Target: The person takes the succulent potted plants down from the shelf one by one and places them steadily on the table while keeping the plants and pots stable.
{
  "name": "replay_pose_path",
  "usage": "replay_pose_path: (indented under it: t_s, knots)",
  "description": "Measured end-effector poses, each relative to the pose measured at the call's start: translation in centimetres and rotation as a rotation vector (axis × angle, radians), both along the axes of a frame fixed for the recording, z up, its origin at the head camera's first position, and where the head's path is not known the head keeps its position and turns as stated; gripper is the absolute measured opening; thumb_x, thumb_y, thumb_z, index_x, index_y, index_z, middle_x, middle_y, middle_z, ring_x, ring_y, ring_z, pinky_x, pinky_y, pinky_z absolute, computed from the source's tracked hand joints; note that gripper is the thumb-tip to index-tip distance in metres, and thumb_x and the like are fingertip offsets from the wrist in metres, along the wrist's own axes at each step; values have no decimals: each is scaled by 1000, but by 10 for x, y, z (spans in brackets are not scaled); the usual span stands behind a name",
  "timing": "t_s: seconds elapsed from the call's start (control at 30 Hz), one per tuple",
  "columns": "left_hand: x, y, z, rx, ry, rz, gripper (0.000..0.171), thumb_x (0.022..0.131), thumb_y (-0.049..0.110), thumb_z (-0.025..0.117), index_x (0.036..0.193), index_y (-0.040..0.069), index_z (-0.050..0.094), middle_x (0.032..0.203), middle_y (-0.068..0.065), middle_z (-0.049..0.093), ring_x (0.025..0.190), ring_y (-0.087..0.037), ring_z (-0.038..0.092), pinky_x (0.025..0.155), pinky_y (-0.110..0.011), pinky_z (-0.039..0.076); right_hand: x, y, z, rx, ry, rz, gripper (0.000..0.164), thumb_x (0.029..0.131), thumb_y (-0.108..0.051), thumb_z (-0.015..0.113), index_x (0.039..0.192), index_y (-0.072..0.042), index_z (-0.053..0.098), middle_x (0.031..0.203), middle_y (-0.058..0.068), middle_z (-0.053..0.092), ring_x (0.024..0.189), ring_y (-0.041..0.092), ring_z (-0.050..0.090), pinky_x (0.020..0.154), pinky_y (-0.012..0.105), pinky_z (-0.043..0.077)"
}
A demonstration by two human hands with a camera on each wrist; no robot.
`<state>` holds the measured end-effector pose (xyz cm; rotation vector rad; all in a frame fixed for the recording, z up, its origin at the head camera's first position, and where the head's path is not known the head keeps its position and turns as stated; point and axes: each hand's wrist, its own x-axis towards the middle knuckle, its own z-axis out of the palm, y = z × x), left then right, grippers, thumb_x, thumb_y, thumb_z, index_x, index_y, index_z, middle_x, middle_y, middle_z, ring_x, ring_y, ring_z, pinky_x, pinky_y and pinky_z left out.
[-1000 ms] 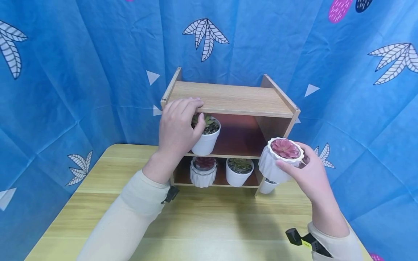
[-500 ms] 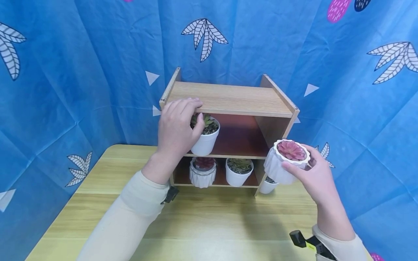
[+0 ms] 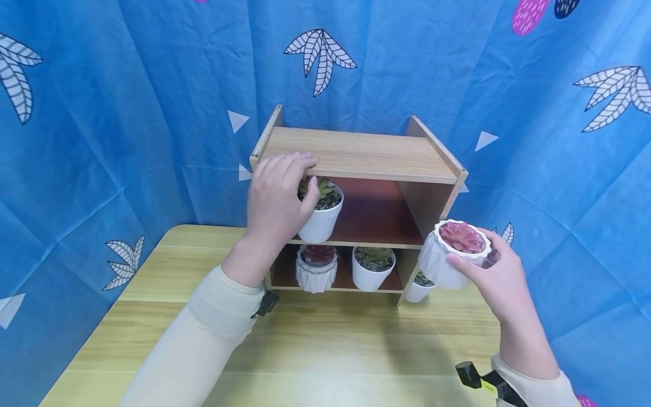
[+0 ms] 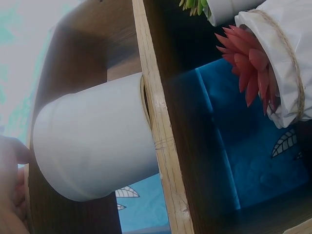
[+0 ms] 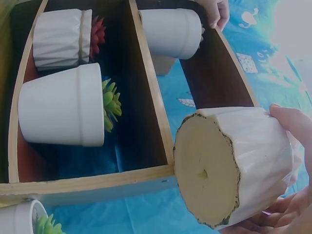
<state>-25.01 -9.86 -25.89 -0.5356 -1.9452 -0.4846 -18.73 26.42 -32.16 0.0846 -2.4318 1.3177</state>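
My right hand [image 3: 500, 277] holds a white ridged pot with a red succulent [image 3: 454, 254], fingers and thumb around its sides. It hangs in the air by the right end of a two-tier wooden shelf [image 3: 356, 152], its base facing the camera in the right wrist view. My left hand [image 3: 280, 198] grips the front edge of the shelf's top board at the left. Just below it, a smooth white pot with a green succulent [image 3: 320, 223] stands on the upper tier, partly hidden by the thumb.
On the lower tier stand a ridged pot with a red succulent [image 3: 316, 268] and a white pot with a green succulent [image 3: 373, 268]. Another white pot [image 3: 419, 287] is on the wooden table [image 3: 325, 350] beside the shelf's right side. A blue patterned cloth [image 3: 178, 113] hangs behind.
My right hand has carried the red succulent pot a little to the right and slightly downward, away from the shelf. The left hand has stayed in place.
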Motion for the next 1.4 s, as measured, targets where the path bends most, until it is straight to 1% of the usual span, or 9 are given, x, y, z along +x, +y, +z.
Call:
replay_pose_path:
  t_s: [0.23,0.4,0.47,0.7,1.0,1.1,1.3,1.4]
  knots:
    - [0,0,0,4,7,-6,29,92,19,60,114,6,72,116,-8,72,111,-28,64,100,-43,45,-1,5,-1,6,3,-36,66,87,-28,78,143,-8,49,116,-8,59,97,0,59,73,12,51]
    - [-1,-1,-1,4,21,-10,28,92,19,59,114,6,72,116,-8,72,111,-27,64,100,-43,45,-2,7,-3,-10,15,-55,66,87,-26,79,142,-6,50,112,-11,60,95,0,60,73,11,50]
    - [-1,-1,-1,4,24,-12,28,92,19,59,114,6,72,117,-7,72,111,-27,64,100,-42,45,-2,8,-4,-16,17,-60,66,87,-26,79,142,-6,49,113,-10,60,96,1,60,74,11,50]
    - [-2,0,0,1,31,-13,28,92,18,59,114,6,72,118,-7,72,111,-27,64,100,-43,45,-3,17,-7,-16,-23,-104,74,87,-30,78,149,-9,43,127,0,56,102,3,54,75,11,48]
    - [0,0,1,7,9,-7,29,93,19,59,115,6,72,119,-7,71,113,-26,64,101,-43,44,-6,24,-11,-11,-53,-125,79,87,-33,78,151,-8,40,138,12,51,106,6,51,74,10,47]
    - [0,0,1,2,8,-8,29,93,19,60,115,6,72,119,-7,71,112,-27,64,101,-43,44,-7,25,-13,-14,-58,-137,80,87,-33,79,151,-7,39,141,14,49,109,10,50,74,10,46]
    - [0,0,1,-2,7,-7,29,92,19,60,115,6,72,118,-8,71,112,-27,64,101,-43,44,-9,29,-19,-21,-91,-149,86,87,-35,78,154,-6,34,147,19,45,121,28,48,75,11,44]
    - [1,0,0,0,3,-5,29,92,19,61,115,6,72,118,-8,71,112,-27,64,101,-43,44,-11,31,-22,-31,-101,-151,86,86,-35,78,154,-6,33,147,18,45,122,28,48,76,11,44]
